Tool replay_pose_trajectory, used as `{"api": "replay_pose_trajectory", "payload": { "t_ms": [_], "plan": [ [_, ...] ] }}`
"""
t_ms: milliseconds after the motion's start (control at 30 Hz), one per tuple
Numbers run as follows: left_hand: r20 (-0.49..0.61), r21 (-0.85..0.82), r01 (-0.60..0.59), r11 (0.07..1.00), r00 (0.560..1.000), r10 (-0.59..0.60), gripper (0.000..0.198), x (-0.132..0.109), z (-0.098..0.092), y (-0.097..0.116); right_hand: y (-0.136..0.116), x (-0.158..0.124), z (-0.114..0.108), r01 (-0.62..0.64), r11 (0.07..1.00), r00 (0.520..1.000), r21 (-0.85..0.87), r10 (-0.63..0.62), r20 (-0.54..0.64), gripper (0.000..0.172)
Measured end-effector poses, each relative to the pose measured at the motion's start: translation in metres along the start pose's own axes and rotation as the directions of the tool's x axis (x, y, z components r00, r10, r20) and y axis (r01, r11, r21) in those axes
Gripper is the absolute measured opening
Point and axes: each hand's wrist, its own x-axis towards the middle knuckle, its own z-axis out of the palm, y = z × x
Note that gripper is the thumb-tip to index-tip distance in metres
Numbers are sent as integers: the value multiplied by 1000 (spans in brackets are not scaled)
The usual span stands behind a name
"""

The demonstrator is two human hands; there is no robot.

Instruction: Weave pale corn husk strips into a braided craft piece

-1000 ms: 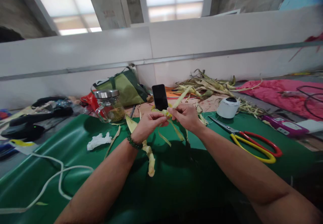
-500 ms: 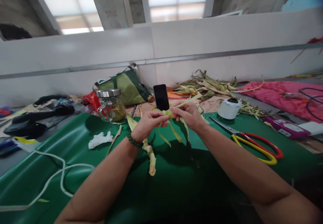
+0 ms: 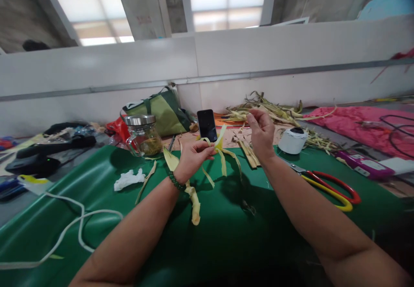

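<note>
1 left hand (image 3: pixel 196 156), grip pinching pale husk strips (image 3: pixel 220 145), right hand (image 3: pixel 261 132) raised apart, its grip state indiscernible, 1 black phone (image 3: pixel 206 123) beyond strips.

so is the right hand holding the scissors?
No, the right hand is raised, fingers well away from the handles, while the scissors lie on the green sheet.

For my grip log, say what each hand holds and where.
Left hand: strips, pinched where they gather. Right hand: cannot tell whether it holds anything.
</note>
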Motion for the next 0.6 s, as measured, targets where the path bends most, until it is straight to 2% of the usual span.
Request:
{"api": "replay_pose_trajectory", "payload": {
  "t_ms": [33,67,100,133,200,233,267,333,433,533,600],
  "plan": [
    [5,120,-78,990,997,78,12,-1,1,-1,-5,-3,-1,137,986,987,-92,-128,99,22],
    [23,243,-154,958,988,153,13,-3,3,-3,-9,-7,-1,244,957,947,-156,-201,249,30],
    [48,355,-225,907,974,223,14,-5,4,-4,-13,-11,0,304,931,884,-200,-197,424,34],
    [72,443,-280,852,958,277,13,-6,5,-5,-16,-17,2,307,918,812,-251,-115,573,35],
    [105,557,-340,758,934,342,13,-9,8,-7,-18,-25,6,167,936,700,-310,108,705,35],
    [117,582,-348,735,930,347,13,-9,9,-9,-17,-28,9,72,953,669,-295,173,723,34],
    [126,588,-343,732,934,335,13,-9,11,-10,-15,-29,10,-20,965,659,-262,209,722,33],
    [143,557,-313,769,949,283,14,-8,13,-13,-11,-29,13,-144,973,669,-183,232,706,33],
    [153,527,-305,793,952,265,14,-7,13,-16,-8,-26,13,-175,949,670,-261,309,675,37],
    [107,591,-338,733,933,344,14,-7,11,-14,-10,-26,12,-139,907,647,-397,386,657,37],
    [86,626,-337,703,926,368,14,-8,10,-10,-12,-27,13,-192,920,620,-342,384,685,33]
  ]
}}
